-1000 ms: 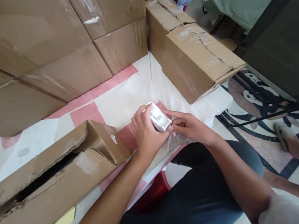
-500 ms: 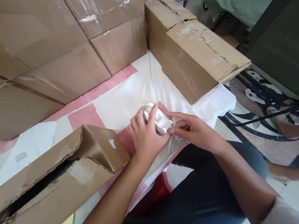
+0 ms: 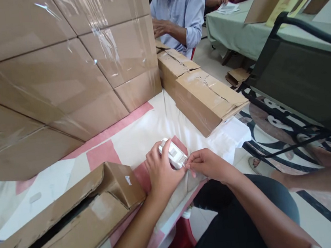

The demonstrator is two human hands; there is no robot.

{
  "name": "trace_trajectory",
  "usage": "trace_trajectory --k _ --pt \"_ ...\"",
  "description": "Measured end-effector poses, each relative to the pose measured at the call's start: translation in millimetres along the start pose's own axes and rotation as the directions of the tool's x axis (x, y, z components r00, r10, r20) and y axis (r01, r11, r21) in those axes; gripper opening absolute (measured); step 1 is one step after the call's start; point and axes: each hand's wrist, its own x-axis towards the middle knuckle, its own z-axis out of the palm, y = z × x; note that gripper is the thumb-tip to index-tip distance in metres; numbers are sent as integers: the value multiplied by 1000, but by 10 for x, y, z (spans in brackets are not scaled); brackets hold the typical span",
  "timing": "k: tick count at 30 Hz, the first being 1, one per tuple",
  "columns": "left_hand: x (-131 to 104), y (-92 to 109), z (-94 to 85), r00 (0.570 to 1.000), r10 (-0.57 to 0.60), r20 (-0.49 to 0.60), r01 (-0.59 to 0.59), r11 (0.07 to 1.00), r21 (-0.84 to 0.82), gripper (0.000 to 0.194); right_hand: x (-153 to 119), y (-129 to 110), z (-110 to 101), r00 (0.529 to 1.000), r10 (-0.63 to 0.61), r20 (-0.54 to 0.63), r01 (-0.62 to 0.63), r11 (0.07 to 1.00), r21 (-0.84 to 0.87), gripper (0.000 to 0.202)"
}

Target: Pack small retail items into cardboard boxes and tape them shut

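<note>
A small white plastic device (image 3: 173,153) with a raised block in its middle and a rectangular recess at its near end lies on the cloth-covered table. My left hand (image 3: 161,166) grips it, fingers over the far side and thumb along the near end. At that near end, my right hand (image 3: 201,164) pinches with thumb and forefinger. Whatever is between those fingertips is too small to make out. Left of my left hand stands a torn-open cardboard box (image 3: 112,209) with a dark slot along its top.
Stacked cartons (image 3: 67,75) wall off the back left, and a long taped carton (image 3: 201,96) edges the right. A dark chair (image 3: 304,80) and a person's bare leg (image 3: 317,172) are at right. Another person's blue shirt (image 3: 190,5) shows behind.
The view has tilted up, revealing people and a green-covered table behind. My left hand keeps hold of the device. My right fingertips have drawn closer together at its near end.
</note>
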Motion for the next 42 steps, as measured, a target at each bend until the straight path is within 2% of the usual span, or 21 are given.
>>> trace_trajectory --k 8,14,18,22,26,29,32,35,37,39,40,42 --pt "-12 -15 1 1000 5 -11 -5 1000 5 91 23 38 12 995 -102 8 103 993 -64 17" --pt "-16 -14 36 999 17 -39 -16 1000 18 88 68 67 -35 992 -117 45 121 989 -88 12" --pt "-14 14 13 999 25 -38 -24 999 32 87 75 93 -104 990 -81 112 88 994 -63 10" --pt "-31 43 -14 1000 9 -8 -9 1000 15 84 12 -38 -121 982 -121 145 127 991 -36 12" --pt "-53 80 -53 999 14 43 -12 998 -54 92 -100 -293 -17 947 -300 115 304 952 -25 8" --pt "-129 114 -240 997 63 33 -57 984 -168 88 -206 -503 114 900 -427 91 431 902 -27 14" --pt "-317 123 -588 994 111 4 -100 913 -397 78 -324 -684 259 863 -496 100 504 857 -101 16" --pt "-584 105 -971 999 21 43 6 831 -557 56 -446 -821 417 798 -573 186 601 744 -290 12" --pt "-751 94 -1191 996 -88 12 79 815 -574 39 -525 -895 531 722 -623 301 691 623 -367 10" --pt "-873 83 -1373 981 -178 -74 113 840 -530 28 -592 -957 650 643 -650 405 766 533 -360 10" --pt "-914 75 -1450 974 -198 -108 122 865 -487 23 -620 -981 710 615 -656 437 788 510 -344 10" --pt "-964 52 -1580 973 -184 -138 119 916 -382 20 -657 -1009 830 589 -659 467 808 494 -321 11"
